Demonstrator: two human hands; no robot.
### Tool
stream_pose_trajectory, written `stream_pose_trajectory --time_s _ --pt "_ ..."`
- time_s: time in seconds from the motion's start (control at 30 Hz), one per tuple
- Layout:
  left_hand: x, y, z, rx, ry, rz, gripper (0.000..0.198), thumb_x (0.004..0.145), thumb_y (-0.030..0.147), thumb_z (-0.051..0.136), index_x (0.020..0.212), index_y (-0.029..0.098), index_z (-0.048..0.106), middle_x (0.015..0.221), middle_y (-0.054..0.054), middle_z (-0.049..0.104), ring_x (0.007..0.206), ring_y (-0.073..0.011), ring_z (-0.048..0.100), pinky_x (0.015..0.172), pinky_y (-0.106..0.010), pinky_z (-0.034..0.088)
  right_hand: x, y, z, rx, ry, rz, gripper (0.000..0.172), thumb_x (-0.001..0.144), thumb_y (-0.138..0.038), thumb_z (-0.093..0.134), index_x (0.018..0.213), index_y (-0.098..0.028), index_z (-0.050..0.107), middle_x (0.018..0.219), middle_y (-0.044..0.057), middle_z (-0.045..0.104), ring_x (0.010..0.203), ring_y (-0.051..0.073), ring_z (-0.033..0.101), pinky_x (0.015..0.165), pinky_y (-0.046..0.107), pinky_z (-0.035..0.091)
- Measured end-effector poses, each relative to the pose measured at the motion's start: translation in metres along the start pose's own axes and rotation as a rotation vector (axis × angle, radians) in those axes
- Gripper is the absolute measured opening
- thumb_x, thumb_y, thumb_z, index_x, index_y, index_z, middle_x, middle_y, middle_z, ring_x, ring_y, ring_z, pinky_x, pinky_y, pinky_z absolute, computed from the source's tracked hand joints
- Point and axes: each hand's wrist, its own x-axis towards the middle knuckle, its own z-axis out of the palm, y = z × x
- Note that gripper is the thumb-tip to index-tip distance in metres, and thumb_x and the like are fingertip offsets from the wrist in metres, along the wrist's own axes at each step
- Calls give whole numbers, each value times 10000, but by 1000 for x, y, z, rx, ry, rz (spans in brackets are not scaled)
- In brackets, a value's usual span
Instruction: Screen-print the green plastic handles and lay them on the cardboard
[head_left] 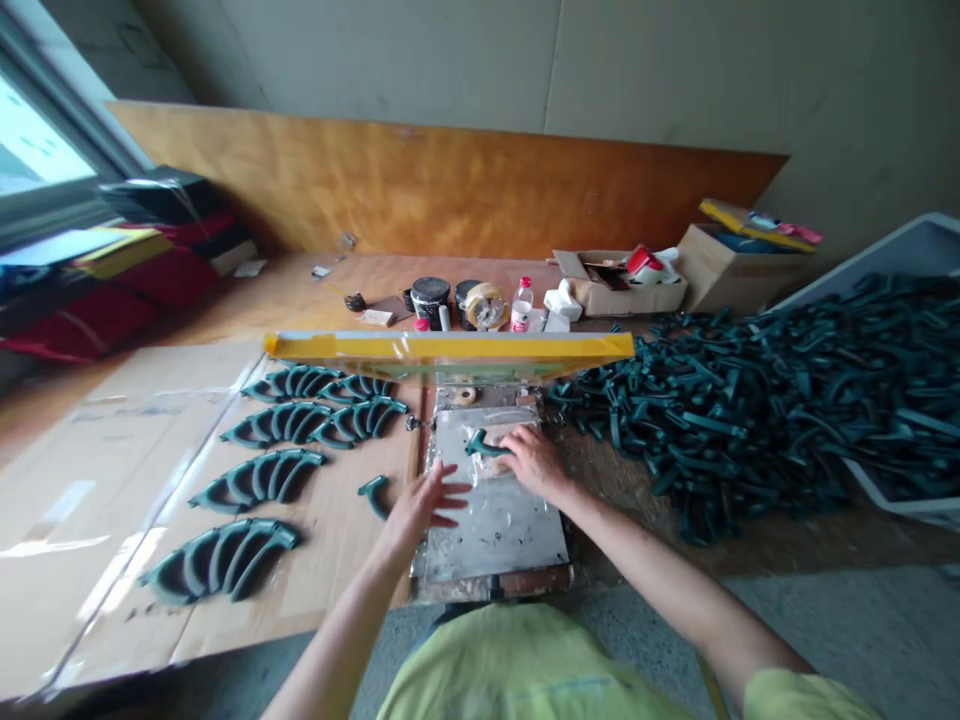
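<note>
Between the fingers of my right hand [532, 462] is one end of a dark green curved handle [486, 446], held over a small pad [499, 462] on the grey work plate [480, 535]. My left hand [431, 505] hovers at the plate's left edge, fingers spread, holding nothing. Just left of it a single curved handle [375, 493] lies on the cardboard [330, 560], partly hidden by the hand. Farther left, similar handles [225, 560] are nested in several neat rows.
A large heap of green handles [720, 400] spills from a white bin [892, 495] on the right. A yellow-edged clear panel [450, 346] spans the bench ahead of my hands. Behind it stand black tubs [431, 298], a bottle [522, 305], a tape roll [486, 306] and an open carton [626, 297].
</note>
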Motion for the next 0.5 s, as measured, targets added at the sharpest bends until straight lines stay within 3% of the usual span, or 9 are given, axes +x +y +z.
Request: stream_pose_trajectory --time_s 0.1,0.17,0.23,0.33,0.4,0.5 --pt "-1 -57 8 -88 -34 -174 576 783 696 542 1027 181 626 974 -137 735 885 -270 710 605 -327 548 -18 -29 12 42 -36 -300 120 895 -293 611 969 -223 674 919 54 618 940 208 537 857 335 428" --pt "2 -74 -7 -92 48 -164 521 781 671 553 921 176 636 881 -114 738 812 -244 712 569 -288 522 -26 -16 16 77 -81 -364 161 924 -272 562 1039 -248 672 952 32 647 936 180 561 862 303 434" --pt "7 -78 -41 -19 190 -132 526 776 675 533 826 164 646 801 -109 735 700 -213 692 537 -269 500 -30 28 11 15 -67 -136 209 937 -199 514 1068 -246 671 992 24 666 930 153 585 836 264 447" --pt "19 -80 -106 121 447 -156 541 768 676 482 646 167 618 671 -109 712 558 -187 627 500 -275 488 -35 121 -15 -318 -104 403 330 865 -23 467 1027 -210 685 997 52 676 952 151 602 817 243 453" --pt "27 -86 -142 189 563 -216 508 752 646 484 563 182 571 599 -99 686 508 -182 595 472 -277 477 -39 169 -31 -404 -136 517 322 841 -7 467 975 -187 697 1001 90 678 979 177 603 820 265 460" --pt "41 -103 -166 355 597 -178 532 726 679 453 491 203 492 459 -81 599 424 -183 542 428 -291 454 -46 200 -35 -466 -160 568 314 882 -53 431 1020 -174 686 1101 142 659 1066 213 590 851 314 471"
